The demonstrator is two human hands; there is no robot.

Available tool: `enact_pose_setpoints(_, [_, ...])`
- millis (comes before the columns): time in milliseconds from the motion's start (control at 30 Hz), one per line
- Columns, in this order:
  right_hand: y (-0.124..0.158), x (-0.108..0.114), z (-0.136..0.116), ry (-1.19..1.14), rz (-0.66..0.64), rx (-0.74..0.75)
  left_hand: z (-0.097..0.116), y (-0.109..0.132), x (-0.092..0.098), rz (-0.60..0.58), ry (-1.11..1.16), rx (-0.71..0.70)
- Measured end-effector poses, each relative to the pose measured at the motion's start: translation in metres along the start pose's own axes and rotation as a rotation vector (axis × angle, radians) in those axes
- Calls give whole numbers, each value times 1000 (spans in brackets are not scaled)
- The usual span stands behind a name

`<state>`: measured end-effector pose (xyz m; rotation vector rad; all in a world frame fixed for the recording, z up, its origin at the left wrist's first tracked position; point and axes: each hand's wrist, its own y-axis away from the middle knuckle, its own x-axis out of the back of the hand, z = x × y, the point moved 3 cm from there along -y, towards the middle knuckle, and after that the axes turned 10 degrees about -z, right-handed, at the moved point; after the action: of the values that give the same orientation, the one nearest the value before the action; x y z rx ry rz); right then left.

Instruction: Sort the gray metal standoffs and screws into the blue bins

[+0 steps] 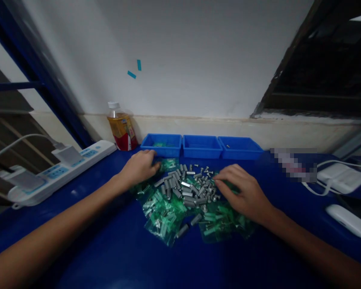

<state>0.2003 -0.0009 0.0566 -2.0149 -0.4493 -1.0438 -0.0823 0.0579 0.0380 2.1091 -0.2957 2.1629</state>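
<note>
Across the blue table, likely step: picking through metal spacers and screws, next calling for a fine fingertip pinch. Left to right: one power strip, nine o'clock; one bottle, eleven; one left hand, ten, fingers bent, hold untellable; green packets, seven and five, uncountable; spacers, screws, centre, uncountable; three blue trays, twelve; one right hand, three, thumb and forefinger nearly meeting, pinch untellable

- Ten o'clock from you: a white power strip with plugs.
- Your eleven: a white-capped bottle.
- High toward your twelve: two teal strips on the wall.
- Your one: a dark window.
- Your two: a white block, near a rounded white object.
</note>
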Motion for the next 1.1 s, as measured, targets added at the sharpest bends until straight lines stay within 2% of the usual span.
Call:
enact_pose_setpoints(67, [-4,-4,-4,-28,4,-14,-10,-3,-10,-105,109,30])
enact_pose_setpoints(133, [-7,-9,-9,-54,-1,-38,-14,-6,-16,-119,235,51])
enact_pose_setpoints(267, [-3,-15,-22,-93,-1,-61,-8,0,-11,23,442,82])
enact_pose_setpoints(400, [-4,-18,-33,-185,15,-116,12,16,9,217,658,71])
enact_pose_setpoints(500, [-17,-25,-35,-410,57,-279,39,30,24,315,889,-58])
enact_pose_setpoints(600, [-29,-36,-34,-784,85,-458,69,45,34,322,1034,-256])
enact_pose_setpoints(667, [-31,-42,-34,-1012,130,-523,85,56,37,325,941,-384])
enact_pose_setpoints(733, [-27,-45,-34,-1135,222,-516,97,65,37,333,753,-517])
enact_pose_setpoints(833, [-18,-47,-30,-1097,360,-469,103,73,29,342,518,-579])
enact_pose_setpoints(933, [-10,-47,-25,-969,459,-447,102,75,23,358,454,-469])
enact_pose_setpoints(1000, [-7,-45,-23,-885,491,-416,100,74,21,342,528,-400])
enact_pose_setpoints(1100, [-6,-38,-28,-704,413,-279,97,71,20,255,842,-276])
